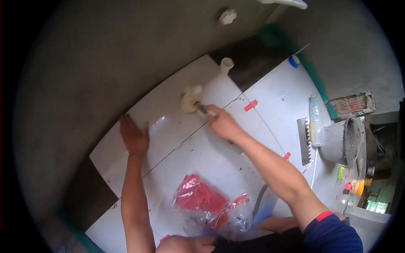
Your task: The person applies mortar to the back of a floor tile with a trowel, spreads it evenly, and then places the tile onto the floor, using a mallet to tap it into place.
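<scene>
My right hand is closed round the handle of a mallet with a pale, cream-coloured head. The head is slightly blurred and is over a large white tile beside the wall; whether it touches the tile I cannot tell. Near that tile's left part, against the wall edge, my left hand lies flat with its fingers stretched out. A dark joint separates this tile from the white tiles nearer me. Red plastic wedges sit along another joint, to the right of my right hand.
Clear bags of red plastic pieces lie close in front of me. To the right are a notched trowel, a plastic bottle and a mortar-stained bucket. A white pipe stub rises by the tile's far corner; a blue roll lies beyond.
</scene>
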